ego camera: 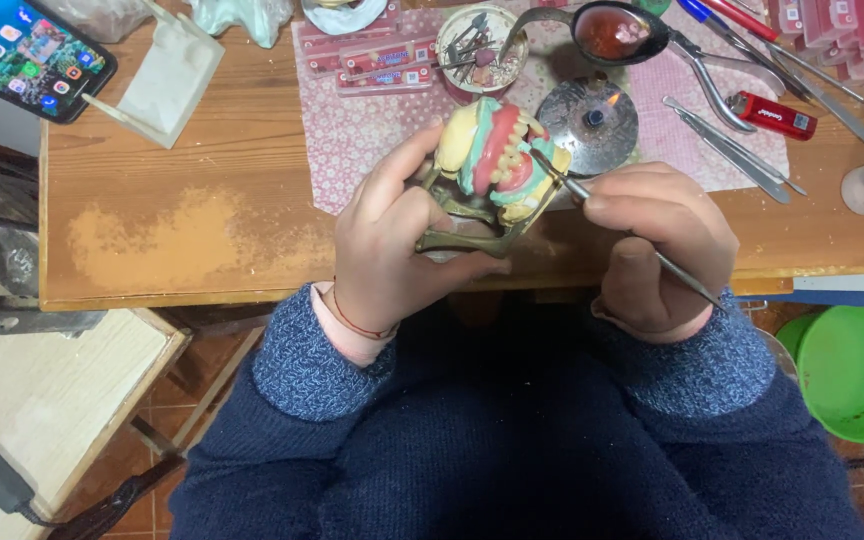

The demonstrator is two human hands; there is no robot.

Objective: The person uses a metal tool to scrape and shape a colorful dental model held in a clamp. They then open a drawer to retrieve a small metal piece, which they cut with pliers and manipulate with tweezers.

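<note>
Head view first: at far left we see a black smartphone with a lit screen [27,55] on the corner of our brown wooden worktop [182,230], and beside it a white square plaster tray [167,78]. Moving right, our left hand [392,235] has its fingers clenched around a brass-coloured metal dental articulator [467,235], held just above the worktop's near edge; it carries a yellow plaster denture model with pink wax gums and white teeth [500,155]. Next, our right hand [657,240] pinches a thin steel wax-carving tool [642,245], its tip touching the model's right side. Behind lie a round metal burner with a small flame [587,120], a spoon of red wax [612,30], a red lighter [772,113], and, lower right, a green plastic bowl [857,370].
</note>
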